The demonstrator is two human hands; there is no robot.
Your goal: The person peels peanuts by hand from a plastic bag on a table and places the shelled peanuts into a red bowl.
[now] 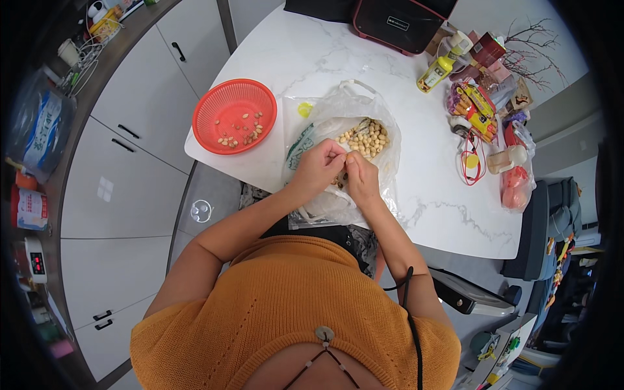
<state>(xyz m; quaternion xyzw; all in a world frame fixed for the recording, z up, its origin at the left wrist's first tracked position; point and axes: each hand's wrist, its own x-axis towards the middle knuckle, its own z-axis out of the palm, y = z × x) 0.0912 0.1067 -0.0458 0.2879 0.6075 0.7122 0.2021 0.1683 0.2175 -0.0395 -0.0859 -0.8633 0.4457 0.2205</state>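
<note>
My left hand [318, 168] and right hand [363, 178] meeting at fingertips – cannot tell whether gripping anything. Sitting beneath: crumpled plastic bag [389, 174], peanuts [372, 138] lying inside; wrist snagging loose film could be spilling them. Farther left, kernels [250, 137] resting in red basket [209, 116] – elbow bumping it near table edge could be scattering them.

Bright, fairly even light fills the middle, with the white table [432, 153] among the palest surfaces and shadows soft and faint. A small pale glare marks the glossy cabinet [133, 195]. The left hand [316, 170], right hand [363, 179] and nuts [372, 140] look reasonably crisp. Fisheye distortion bows the cabinet's edges, outlying details blur, and the rim darkens into black
</note>
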